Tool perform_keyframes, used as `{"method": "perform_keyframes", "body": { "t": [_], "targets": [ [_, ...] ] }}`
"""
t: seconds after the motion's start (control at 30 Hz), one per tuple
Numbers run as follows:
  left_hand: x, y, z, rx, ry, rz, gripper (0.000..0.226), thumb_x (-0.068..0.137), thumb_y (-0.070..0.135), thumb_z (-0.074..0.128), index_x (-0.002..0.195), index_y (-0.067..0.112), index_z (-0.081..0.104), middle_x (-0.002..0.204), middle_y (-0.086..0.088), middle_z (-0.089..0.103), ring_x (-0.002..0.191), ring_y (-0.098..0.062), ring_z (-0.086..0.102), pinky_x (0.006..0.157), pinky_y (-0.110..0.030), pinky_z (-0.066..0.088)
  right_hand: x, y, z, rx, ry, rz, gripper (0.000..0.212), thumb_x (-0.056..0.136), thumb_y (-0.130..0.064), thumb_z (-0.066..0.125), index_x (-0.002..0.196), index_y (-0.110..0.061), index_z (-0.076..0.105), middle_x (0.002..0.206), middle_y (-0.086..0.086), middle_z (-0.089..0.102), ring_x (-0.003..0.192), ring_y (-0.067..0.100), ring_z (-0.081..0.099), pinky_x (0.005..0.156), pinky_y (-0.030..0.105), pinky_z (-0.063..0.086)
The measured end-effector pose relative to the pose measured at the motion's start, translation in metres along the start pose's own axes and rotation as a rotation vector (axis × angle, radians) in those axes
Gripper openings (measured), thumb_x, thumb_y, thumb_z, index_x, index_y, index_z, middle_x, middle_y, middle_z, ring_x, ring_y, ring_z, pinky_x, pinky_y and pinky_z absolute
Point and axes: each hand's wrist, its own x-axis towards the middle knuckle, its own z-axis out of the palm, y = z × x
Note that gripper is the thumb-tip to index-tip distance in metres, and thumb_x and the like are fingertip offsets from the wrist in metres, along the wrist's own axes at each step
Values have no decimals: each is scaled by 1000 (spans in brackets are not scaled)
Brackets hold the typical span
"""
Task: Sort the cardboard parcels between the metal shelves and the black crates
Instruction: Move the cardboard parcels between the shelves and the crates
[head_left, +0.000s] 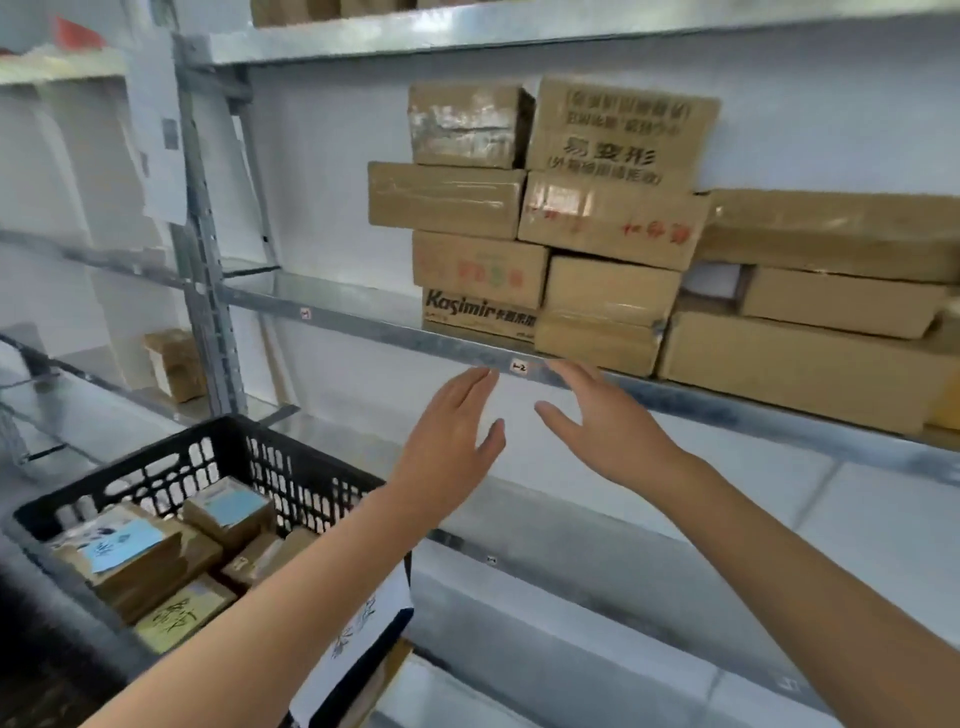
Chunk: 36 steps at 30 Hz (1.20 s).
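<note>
Both forearms (291, 587) rise from below; left hand (452, 441) and right hand (608, 426) hold nothing, fingers (571, 374) straight and spread. The taped parcel (597, 340) sits just above the right fingers (long axis along the metal shelf (363, 325) edge), nearer the right hand.

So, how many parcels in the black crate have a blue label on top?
2. The left parcel lies at the left of the black crate; the rear parcel sits farther back, to its right. An arm may hide more.
</note>
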Motion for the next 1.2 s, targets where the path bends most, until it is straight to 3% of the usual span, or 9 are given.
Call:
{"method": "perform_keyframes", "body": {
  "t": [0.17, 0.33, 0.5, 0.67, 0.87, 0.97, 1.03, 1.13, 1.2],
  "targets": [
    [46, 70, 33, -93, -27, 105, 55, 99, 22, 57, 149, 8, 39, 155, -5, 38, 142, -20, 35, 116, -29, 27, -24, 58, -62, 41, 53, 129, 60, 100, -48, 47, 153, -28, 27, 160, -7, 31, 141, 18, 37, 106, 31, 36],
    [78, 136, 69, -204, -109, 216, 57, 100, 22, 54, 151, 9, 35, 157, -2, 34, 144, -16, 31, 116, -24, 25, -57, 107, -120, -18, 213, 236, 56, 100, -46, 49, 150, -30, 29, 152, -5, 43, 131, 19, 48, 89, 28, 39],
    [109, 199, 101, -263, -136, 284, 59, 100, 25, 54, 153, 11, 31, 159, -1, 31, 145, -12, 27, 112, -15, 16, -93, 149, -170, -79, 314, 303, 52, 101, -42, 49, 147, -24, 34, 150, -4, 41, 130, 16, 46, 94, 26, 35],
    [134, 260, 124, -343, -167, 352, 58, 100, 29, 52, 153, 15, 32, 159, 2, 30, 145, -9, 26, 115, -19, 19, -123, 187, -218, -90, 456, 343, 48, 100, -29, 54, 145, -17, 42, 143, 1, 46, 131, 17, 45, 100, 23, 32],
    [158, 322, 141, -495, -203, 284, 57, 100, 32, 53, 152, 22, 31, 157, 5, 34, 143, -12, 30, 105, -19, 22, -137, 230, -265, -95, 571, 430, 55, 99, -30, 53, 150, -21, 32, 146, 2, 39, 112, 9, 46, 91, 23, 35],
    [174, 348, 146, -559, -207, 227, 59, 100, 29, 54, 152, 18, 31, 154, 2, 39, 140, -14, 35, 100, -20, 24, -125, 251, -288, -58, 569, 516, 67, 100, -33, 53, 156, -16, 20, 157, 5, 29, 126, 14, 45, 93, 21, 31],
    [185, 361, 151, -623, -205, 171, 55, 99, 26, 56, 149, 17, 36, 149, 0, 46, 127, -8, 42, 95, -16, 28, -114, 263, -299, 1, 534, 568, 72, 100, -35, 53, 157, -14, 14, 158, 8, 28, 131, 17, 43, 91, 23, 31],
    [197, 376, 161, -688, -208, 114, 48, 98, 20, 57, 144, 16, 42, 140, 0, 52, 110, -2, 41, 78, -6, 30, -101, 278, -305, 121, 458, 585, 73, 98, -35, 53, 157, -15, 15, 156, 7, 34, 138, 22, 39, 95, 24, 28],
    [201, 382, 168, -733, -206, 62, 49, 97, 18, 57, 144, 15, 42, 139, -1, 52, 115, -5, 44, 86, -15, 34, -98, 285, -306, 206, 438, 539, 62, 96, -32, 56, 152, -21, 29, 140, -1, 50, 129, 16, 47, 91, 17, 33]
  ]
}}
